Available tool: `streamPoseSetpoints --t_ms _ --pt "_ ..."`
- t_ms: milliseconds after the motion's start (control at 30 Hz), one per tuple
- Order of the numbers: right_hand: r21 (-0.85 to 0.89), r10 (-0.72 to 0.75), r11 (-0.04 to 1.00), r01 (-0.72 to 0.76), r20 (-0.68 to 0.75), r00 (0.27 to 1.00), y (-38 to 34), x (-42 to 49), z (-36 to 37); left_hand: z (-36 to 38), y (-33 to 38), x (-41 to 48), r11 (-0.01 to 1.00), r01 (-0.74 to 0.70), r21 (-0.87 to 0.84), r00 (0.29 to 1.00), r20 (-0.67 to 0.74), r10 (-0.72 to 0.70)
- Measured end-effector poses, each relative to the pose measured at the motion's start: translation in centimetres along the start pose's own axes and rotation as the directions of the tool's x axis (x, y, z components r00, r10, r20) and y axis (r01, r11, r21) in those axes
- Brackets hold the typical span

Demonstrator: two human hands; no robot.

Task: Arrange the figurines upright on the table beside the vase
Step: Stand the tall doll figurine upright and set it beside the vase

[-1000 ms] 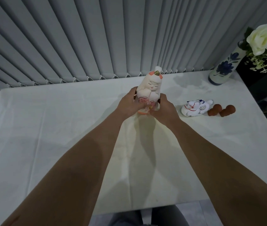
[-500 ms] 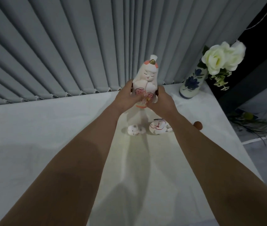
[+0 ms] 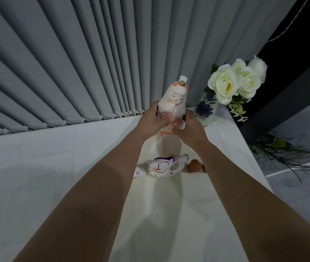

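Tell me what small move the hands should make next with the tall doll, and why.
Probably lower the tall doll straight down onto the table. Both the left hand and right hand hold it upright, already close to the vase.

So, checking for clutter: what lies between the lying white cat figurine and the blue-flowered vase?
In the head view, the tall doll figurine, held in both hands.

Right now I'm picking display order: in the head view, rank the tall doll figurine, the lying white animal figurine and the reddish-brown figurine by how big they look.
1. tall doll figurine, held upright in both hands
2. white animal figurine, lying on the table
3. reddish-brown figurine, partly hidden by the right forearm, so its full size is unsure
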State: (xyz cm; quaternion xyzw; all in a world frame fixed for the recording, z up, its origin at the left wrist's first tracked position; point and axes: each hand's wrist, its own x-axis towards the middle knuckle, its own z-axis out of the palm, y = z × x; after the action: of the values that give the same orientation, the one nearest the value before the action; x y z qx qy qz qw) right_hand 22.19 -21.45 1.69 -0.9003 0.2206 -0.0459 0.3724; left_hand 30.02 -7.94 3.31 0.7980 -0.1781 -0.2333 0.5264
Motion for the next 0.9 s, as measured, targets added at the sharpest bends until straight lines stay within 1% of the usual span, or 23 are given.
streamPoseSetpoints --t_ms 67,233,333,567,667,800,900 --pt "-0.01 -0.015 1.0 0.014 -0.013 1.0 0.3 0.5 0.0 0.2 0.1 0.6 0.999 -0.014 0.037 0.999 -0.028 0.015" --pt "-0.042 -0.024 0.999 0.022 -0.045 0.999 0.2 2.3 0.1 0.2 0.4 2.5 0.971 -0.009 0.239 0.986 -0.161 0.049" --pt "-0.046 -0.014 0.999 0.012 -0.045 0.999 0.3 3.2 -0.1 0.4 0.6 3.1 0.956 0.012 0.292 0.976 -0.212 0.052" --pt "-0.009 0.034 0.999 -0.034 0.016 0.999 0.3 4.2 -0.5 0.9 1.2 3.5 0.942 0.059 0.331 0.968 -0.25 0.028" --pt "-0.05 -0.002 0.999 0.002 -0.001 1.0 0.5 3.6 -0.6 1.1 1.2 3.2 0.94 0.082 0.332 0.966 -0.259 0.007" --pt "-0.038 -0.044 0.998 0.044 0.012 0.999 1.5 1.5 -1.4 1.6 0.9 1.4 0.944 0.078 0.321 0.967 -0.254 0.006" --pt "0.008 0.015 1.0 -0.015 -0.01 1.0 2.6 -0.5 -2.6 2.4 0.7 -0.5 0.947 0.133 0.291 0.957 -0.285 -0.047"
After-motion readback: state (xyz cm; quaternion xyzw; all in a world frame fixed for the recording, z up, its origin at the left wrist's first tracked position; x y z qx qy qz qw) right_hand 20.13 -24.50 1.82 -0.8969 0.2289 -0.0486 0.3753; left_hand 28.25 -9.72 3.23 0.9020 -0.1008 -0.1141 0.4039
